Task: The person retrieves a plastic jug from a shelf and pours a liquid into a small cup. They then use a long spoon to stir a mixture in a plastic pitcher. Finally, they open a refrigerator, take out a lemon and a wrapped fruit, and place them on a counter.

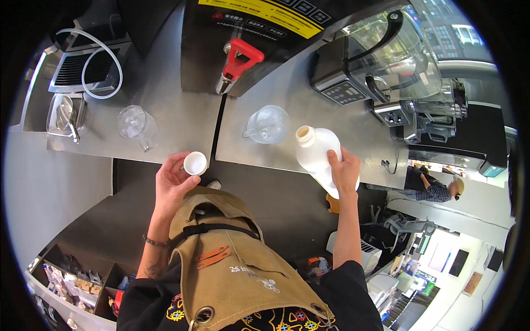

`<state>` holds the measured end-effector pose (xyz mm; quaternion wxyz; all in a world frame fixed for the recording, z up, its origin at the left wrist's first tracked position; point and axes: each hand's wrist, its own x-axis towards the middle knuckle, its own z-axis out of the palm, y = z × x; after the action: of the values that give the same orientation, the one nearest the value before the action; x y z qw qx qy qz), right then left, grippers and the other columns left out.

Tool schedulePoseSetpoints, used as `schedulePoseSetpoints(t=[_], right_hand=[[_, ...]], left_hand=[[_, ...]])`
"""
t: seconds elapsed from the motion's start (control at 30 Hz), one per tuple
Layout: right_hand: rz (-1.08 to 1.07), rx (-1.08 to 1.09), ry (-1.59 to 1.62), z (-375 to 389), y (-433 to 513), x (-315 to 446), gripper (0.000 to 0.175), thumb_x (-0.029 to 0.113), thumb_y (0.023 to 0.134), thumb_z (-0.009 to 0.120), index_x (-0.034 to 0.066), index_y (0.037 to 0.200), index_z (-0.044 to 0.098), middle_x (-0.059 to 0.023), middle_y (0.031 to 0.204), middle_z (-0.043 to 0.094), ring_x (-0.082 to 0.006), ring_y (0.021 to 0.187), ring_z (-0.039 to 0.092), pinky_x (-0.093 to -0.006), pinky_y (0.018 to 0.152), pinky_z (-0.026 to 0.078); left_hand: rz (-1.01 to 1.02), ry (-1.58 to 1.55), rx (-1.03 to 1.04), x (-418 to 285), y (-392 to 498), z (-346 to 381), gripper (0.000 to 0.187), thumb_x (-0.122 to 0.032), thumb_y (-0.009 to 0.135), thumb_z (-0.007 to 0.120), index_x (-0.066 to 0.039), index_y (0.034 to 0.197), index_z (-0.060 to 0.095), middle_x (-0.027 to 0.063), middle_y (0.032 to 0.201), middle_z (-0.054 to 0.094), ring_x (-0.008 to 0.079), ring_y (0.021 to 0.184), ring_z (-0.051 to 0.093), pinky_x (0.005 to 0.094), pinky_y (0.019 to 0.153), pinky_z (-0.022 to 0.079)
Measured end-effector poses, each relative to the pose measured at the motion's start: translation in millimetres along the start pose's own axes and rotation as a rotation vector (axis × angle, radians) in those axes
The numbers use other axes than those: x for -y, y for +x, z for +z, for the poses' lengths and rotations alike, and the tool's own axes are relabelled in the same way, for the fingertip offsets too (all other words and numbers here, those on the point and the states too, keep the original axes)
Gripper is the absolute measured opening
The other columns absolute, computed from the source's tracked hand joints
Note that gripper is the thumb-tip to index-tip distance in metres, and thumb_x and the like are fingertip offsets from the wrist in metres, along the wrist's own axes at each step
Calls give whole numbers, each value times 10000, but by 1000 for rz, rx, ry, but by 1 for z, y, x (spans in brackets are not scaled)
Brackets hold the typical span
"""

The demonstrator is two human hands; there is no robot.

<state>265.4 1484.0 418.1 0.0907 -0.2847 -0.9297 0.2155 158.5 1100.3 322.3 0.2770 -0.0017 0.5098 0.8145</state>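
Observation:
Between the fingers and thumb of my left hand (176, 178) is a small white plastic cap (195, 163), its hollow side facing up. My right hand (347, 167) grips a white plastic bottle (318, 151) with an uncapped mouth, tilted over the front edge of the steel counter. Left of the bottle, a ribbed glass pitcher (270, 124) with ice in it stands on the counter (236, 149). Farther left stands a glass mug (133, 122) holding ice.
A dispenser with a red-handled tap (238, 62) stands behind. Blenders (352, 78) line the right side. At left are a clear container with a metal scoop (66, 116) and a looped hose (121, 76). A person (434, 188) is in the background at right.

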Motion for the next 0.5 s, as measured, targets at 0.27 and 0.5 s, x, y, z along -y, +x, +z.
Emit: schedulePoseSetpoints(t=[0.27, 0.5], right_hand=[[-97, -30, -78, -1, 6, -5, 537, 462, 805, 744, -39, 726, 570, -217, 585, 506, -372, 529, 423, -423, 535, 398], [-93, -5, -94, 0, 12, 5, 553, 465, 792, 757, -37, 705, 541, -205, 564, 470, -354, 515, 375, -408, 511, 381]], left_hand=[[-50, -3, 54, -12, 19, -7, 538, 16, 831, 761, 35, 1296, 491, 149, 1328, 602, 175, 1125, 633, 290, 937, 542], [-54, -29, 76, -16, 27, -9, 538, 14, 831, 763, 20, 1295, 489, 144, 1333, 599, 179, 1134, 631, 294, 948, 542]])
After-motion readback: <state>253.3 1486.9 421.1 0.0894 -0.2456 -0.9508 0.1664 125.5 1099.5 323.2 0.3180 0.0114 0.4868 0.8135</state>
